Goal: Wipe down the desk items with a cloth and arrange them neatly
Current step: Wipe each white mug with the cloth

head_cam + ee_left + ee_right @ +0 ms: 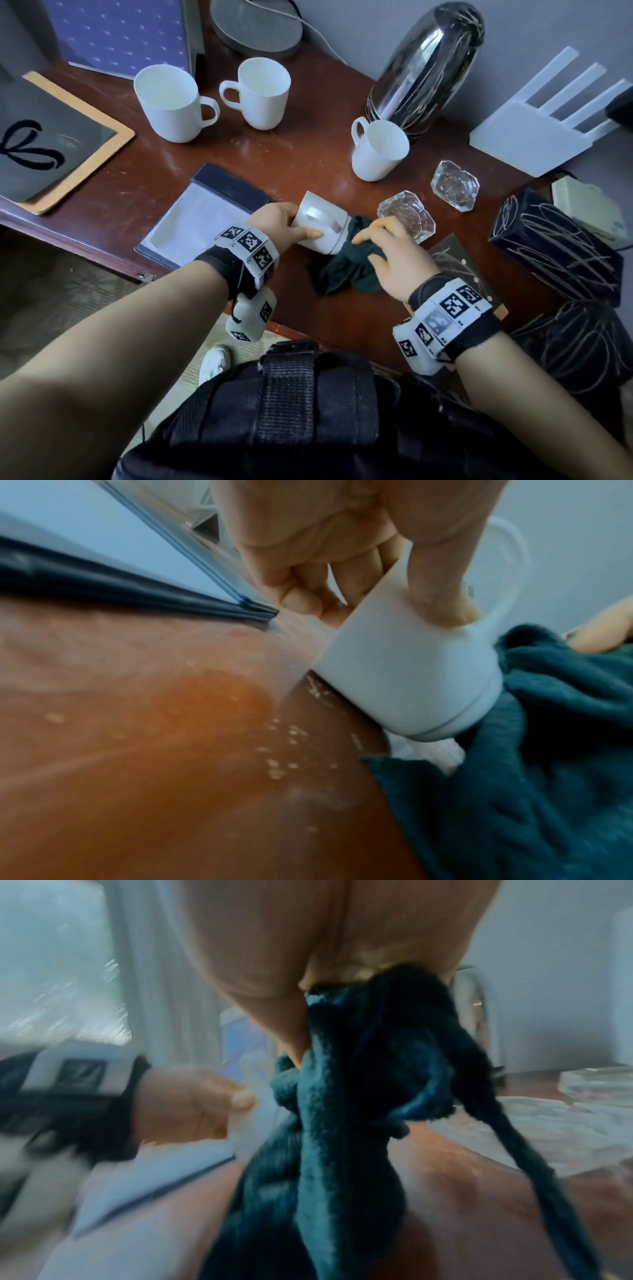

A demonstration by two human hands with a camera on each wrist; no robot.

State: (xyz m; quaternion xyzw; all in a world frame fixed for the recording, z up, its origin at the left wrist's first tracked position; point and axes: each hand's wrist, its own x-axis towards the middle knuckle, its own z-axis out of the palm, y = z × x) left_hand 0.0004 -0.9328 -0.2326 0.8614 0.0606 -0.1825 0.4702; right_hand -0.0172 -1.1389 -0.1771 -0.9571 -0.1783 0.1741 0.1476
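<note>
1. The left hand (279, 222) holds a white mug (320, 222) with curled fingers, thumb on the outside. The mug is tipped on its side, just above the counter (298, 154).
2. The mug's long way runs left to right. Its open mouth faces the left hand. Its bottom faces the right hand (390, 260).
3. The right hand pinches a dark green cloth (346, 267) in a bunch. The cloth touches the bottom of the mug, and its loose end lies on the counter.
4. So the cloth is right beside the mug's bottom. I think the bottom is being wiped now, and the sides may need turning to reach.
5. Three more white mugs (174, 102) stand farther back. Two glass dishes (407, 216) sit close to the right hand and could get bumped.
</note>
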